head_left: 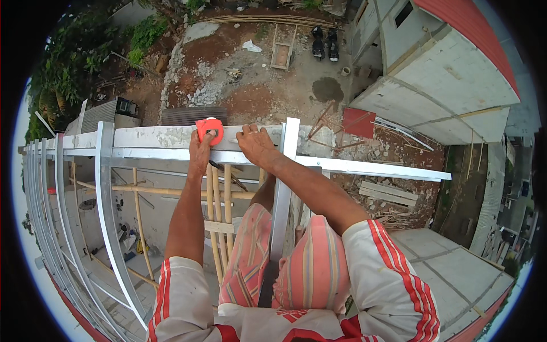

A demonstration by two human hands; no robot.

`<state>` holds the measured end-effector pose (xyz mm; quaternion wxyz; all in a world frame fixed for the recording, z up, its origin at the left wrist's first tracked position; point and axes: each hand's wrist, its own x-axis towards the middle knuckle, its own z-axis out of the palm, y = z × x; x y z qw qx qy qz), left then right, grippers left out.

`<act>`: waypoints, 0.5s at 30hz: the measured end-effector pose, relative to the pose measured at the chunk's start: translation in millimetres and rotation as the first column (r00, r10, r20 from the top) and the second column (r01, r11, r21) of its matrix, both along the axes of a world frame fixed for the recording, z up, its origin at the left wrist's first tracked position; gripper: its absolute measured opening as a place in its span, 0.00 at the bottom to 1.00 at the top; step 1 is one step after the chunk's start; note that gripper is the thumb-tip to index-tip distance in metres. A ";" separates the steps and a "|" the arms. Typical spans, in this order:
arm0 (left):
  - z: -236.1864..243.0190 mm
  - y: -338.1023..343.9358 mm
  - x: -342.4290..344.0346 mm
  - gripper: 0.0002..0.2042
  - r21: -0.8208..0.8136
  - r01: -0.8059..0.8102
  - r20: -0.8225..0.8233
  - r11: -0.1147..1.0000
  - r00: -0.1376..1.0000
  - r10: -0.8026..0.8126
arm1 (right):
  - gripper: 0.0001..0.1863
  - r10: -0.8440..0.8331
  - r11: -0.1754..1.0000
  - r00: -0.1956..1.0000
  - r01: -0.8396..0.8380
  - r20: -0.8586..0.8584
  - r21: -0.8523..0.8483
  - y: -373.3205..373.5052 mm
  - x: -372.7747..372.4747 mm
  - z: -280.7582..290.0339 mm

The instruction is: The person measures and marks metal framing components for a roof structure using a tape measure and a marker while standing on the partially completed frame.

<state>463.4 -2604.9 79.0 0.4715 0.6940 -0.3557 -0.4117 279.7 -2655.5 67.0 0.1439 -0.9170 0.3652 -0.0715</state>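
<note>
A red tape measure (202,125) is held in my left hand (203,149), fingers closed round it, at the concrete beam (156,137). Just right of it, my right hand (254,142) rests on that beam with bent, slightly spread fingers, apparently empty. Below both hands runs a long horizontal metal channel (353,166). An upright-looking metal member (281,211) passes between my knees, under my right forearm, and crosses the channel. My legs, in pink striped cloth, straddle it.
Parallel metal rafters (103,188) fill the left side, over bamboo scaffolding (135,222) far below. The ground beyond holds rubble, two motorbikes (325,45) and a wooden frame (282,51). Unplastered walls (421,91) stand at the right, with stacked planks (387,194) below.
</note>
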 end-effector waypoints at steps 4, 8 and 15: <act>2.3 -2.3 -1.9 0.14 -0.001 0.040 0.099 0.999 0.994 -0.040 | 0.11 -0.006 1.000 0.998 0.005 0.057 0.025 -0.7 -6.1 0.3; 4.3 -4.9 -3.5 0.14 -0.032 0.072 0.157 0.997 0.985 -0.066 | 0.11 -0.039 0.999 0.997 0.040 0.064 -0.020 0.6 -6.6 -1.3; 10.0 -5.2 -10.4 0.17 -0.006 0.063 0.156 0.998 0.986 -0.061 | 0.09 -0.080 0.988 0.974 0.105 0.213 -0.112 8.9 -26.8 32.1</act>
